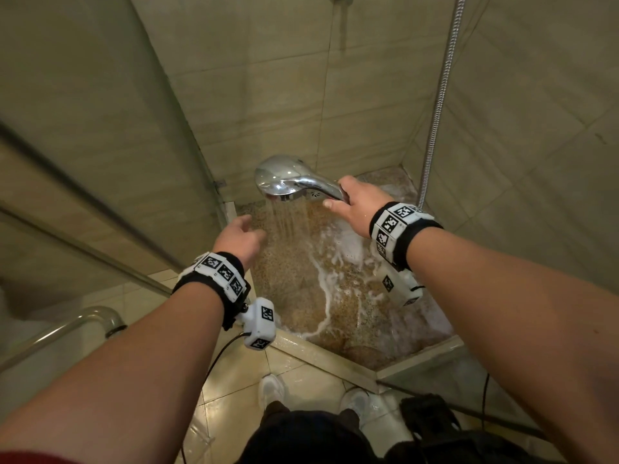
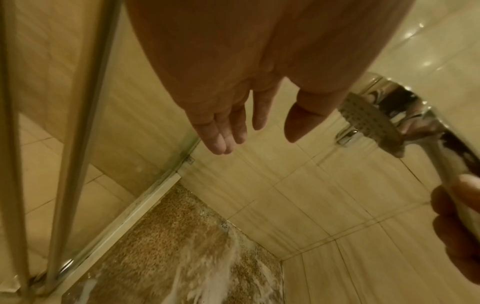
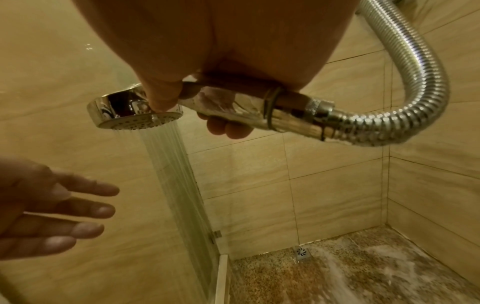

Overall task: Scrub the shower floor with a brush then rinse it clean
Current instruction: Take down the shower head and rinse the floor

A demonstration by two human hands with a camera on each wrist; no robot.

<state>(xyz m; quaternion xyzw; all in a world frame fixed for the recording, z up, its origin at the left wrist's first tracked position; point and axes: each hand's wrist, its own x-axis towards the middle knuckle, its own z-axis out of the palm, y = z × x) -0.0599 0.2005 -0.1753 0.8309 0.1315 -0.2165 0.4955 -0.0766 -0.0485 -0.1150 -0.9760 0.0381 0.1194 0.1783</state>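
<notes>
My right hand (image 1: 353,204) grips the handle of a chrome shower head (image 1: 284,177) (image 3: 137,111) (image 2: 371,121), held level above the shower floor. Water streams from its face down onto the speckled brown floor (image 1: 291,262) (image 3: 350,277) (image 2: 161,236), which carries streaks of white foam (image 1: 325,279). My left hand (image 1: 241,236) (image 2: 233,127) (image 3: 64,209) hovers left of the spray with fingers spread, holding nothing. No brush is in view.
A metal hose (image 1: 442,92) (image 3: 415,82) runs from the handle up the right wall. A small drain (image 3: 301,252) (image 2: 224,225) sits at the back corner. A glass door with a metal frame (image 1: 100,209) stands on the left. A raised curb (image 1: 321,356) edges the floor; my shoes (image 1: 271,390) stand outside it.
</notes>
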